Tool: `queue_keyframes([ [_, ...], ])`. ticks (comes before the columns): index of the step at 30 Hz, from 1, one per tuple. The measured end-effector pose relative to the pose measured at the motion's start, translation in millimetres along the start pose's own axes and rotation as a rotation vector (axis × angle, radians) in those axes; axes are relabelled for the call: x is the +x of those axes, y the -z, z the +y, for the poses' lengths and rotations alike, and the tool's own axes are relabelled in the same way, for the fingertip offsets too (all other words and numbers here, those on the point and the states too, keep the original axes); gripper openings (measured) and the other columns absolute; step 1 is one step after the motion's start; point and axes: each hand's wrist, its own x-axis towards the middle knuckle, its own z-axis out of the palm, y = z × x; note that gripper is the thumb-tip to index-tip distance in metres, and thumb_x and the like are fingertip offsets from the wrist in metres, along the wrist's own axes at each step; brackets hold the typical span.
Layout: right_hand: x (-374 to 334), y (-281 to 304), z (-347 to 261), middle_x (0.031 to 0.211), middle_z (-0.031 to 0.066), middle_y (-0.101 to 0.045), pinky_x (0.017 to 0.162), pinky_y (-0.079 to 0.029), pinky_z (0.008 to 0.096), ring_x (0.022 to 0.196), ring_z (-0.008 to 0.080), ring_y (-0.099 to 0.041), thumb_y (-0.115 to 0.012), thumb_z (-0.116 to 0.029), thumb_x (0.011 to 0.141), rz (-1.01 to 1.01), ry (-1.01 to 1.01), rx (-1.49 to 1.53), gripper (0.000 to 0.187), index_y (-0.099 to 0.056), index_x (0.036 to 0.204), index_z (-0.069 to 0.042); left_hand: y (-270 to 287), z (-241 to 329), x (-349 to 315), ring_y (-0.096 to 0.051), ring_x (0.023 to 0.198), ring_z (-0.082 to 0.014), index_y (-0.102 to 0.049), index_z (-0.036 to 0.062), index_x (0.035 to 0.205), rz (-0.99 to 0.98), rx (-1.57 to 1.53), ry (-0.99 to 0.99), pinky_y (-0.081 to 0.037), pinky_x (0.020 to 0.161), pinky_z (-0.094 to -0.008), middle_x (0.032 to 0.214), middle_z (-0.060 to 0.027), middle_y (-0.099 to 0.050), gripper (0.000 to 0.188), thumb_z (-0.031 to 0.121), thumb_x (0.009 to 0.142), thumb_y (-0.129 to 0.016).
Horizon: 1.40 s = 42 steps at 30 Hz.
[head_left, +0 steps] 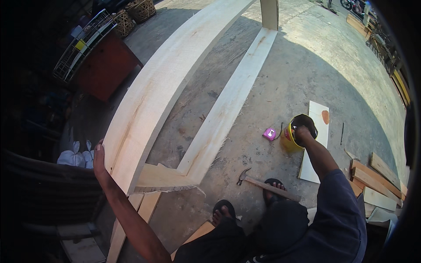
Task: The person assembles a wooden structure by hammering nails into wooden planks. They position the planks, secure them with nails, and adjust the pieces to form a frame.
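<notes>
A long frame of pale wooden planks [144, 98] stands on edge on the ground and stretches away from me. My left hand [100, 160] grips the outer edge of its upper plank near the close end, the thumb on the wood. On the right, my right hand [302, 133] reaches down into a yellow bucket [290, 139]; the fingers and whatever they touch are hidden inside. Left of the bucket is a pink tape measure [269, 133]. A claw hammer [267, 185] lies by my feet, its handle passing over or beside my right foot.
A white board [309, 164] lies partly behind the bucket. Wood offcuts [377, 182] are piled at the lower right. White tied bags [72, 157] and a reddish cabinet [105, 70] with a wire rack stand to the left. Woven baskets [140, 9] are farther back.
</notes>
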Motion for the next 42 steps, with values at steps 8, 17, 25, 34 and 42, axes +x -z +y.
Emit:
queue_keyframes([
  [8, 18, -16, 16, 0.098, 0.0205, -0.073, 0.077, -0.059, 0.0444, 0.088, 0.0337, -0.073, -0.060, -0.012, 0.095, 0.217, 0.044, 0.040, 0.021, -0.072, 0.107, -0.001, 34, -4, -15, -0.057, 0.103, -0.0133, -0.066, -0.0005, 0.119, 0.384, 0.302, -0.272, -0.044, 0.095, -0.0323, 0.111, -0.0069, -0.065, 0.031, 0.025, 0.103, -0.059],
  [17, -93, 93, -12, 0.095, 0.0216, -0.075, 0.070, -0.060, 0.0471, 0.087, 0.0391, -0.075, -0.066, -0.026, 0.091, 0.605, -0.181, 0.120, 0.026, -0.076, 0.101, -0.004, -17, 21, -137, -0.063, 0.081, -0.0204, -0.064, -0.0024, 0.112, 0.158, 0.299, -0.865, -0.052, 0.071, -0.0335, 0.092, -0.0140, -0.066, 0.020, 0.007, 0.097, -0.056],
  [25, -218, 156, -97, 0.079, 0.0052, -0.067, 0.045, -0.043, 0.0234, 0.050, 0.0091, -0.057, -0.066, -0.029, 0.100, 0.398, 0.284, 1.583, 0.024, -0.063, 0.101, -0.004, -71, -35, -156, -0.067, 0.077, -0.0180, -0.067, 0.0027, 0.128, -0.832, 0.170, -0.051, -0.055, 0.071, -0.0336, 0.097, -0.0116, -0.072, 0.037, 0.008, 0.092, -0.074],
  [34, -302, 135, -220, 0.080, 0.0063, -0.065, 0.048, -0.048, 0.0252, 0.053, 0.0126, -0.060, -0.058, -0.024, 0.106, -0.722, 0.670, 1.835, 0.020, -0.059, 0.101, -0.004, -106, -132, -182, -0.067, 0.091, -0.0156, -0.074, 0.0112, 0.126, -0.673, -0.016, -0.092, -0.056, 0.076, -0.0298, 0.099, -0.0066, -0.068, 0.043, -0.002, 0.086, -0.078],
  [42, -241, -7, -189, 0.100, 0.0197, -0.066, 0.077, -0.057, 0.0521, 0.093, 0.0380, -0.066, -0.069, -0.026, 0.091, 0.116, 0.634, 0.339, 0.036, -0.063, 0.121, -0.008, -30, 13, -143, -0.069, 0.088, -0.0188, -0.075, 0.0010, 0.117, -0.321, 0.290, -0.695, -0.057, 0.072, -0.0312, 0.093, -0.0119, -0.069, 0.041, 0.005, 0.077, -0.085],
])
